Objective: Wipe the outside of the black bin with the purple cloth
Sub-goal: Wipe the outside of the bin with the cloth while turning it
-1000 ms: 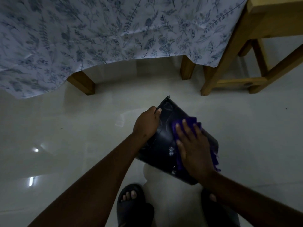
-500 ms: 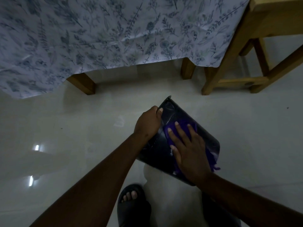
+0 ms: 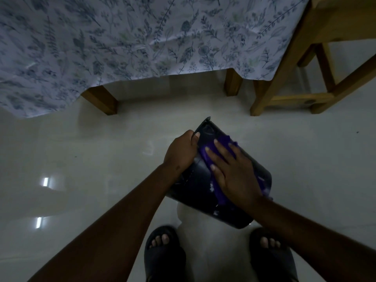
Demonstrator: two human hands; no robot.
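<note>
Wiping step in hand: black plastic bin tilted above the floor, purple cloth pressed to its side

Nearest, two dark slippers [image 3: 164, 253] stand on the glossy pale floor [image 3: 91, 159]. Above them the right hand [image 3: 234, 174], grip spread flat, presses the purple cloth [image 3: 209, 151] on the black plastic bin [image 3: 193, 184]; the left hand [image 3: 181, 151], grip closed on the bin's rim, steadies it. Judged next: slide the cloth along, turn the bin to unwiped faces. Beyond, the floral-clothed wooden worktop [image 3: 122, 37] and wooden stool [image 3: 295, 78] stand well apart, no obstruction

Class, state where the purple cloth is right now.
In the head view, the cloth lies flat under the right hand on the tilted bin's outer wall, just right of the left hand.
</note>
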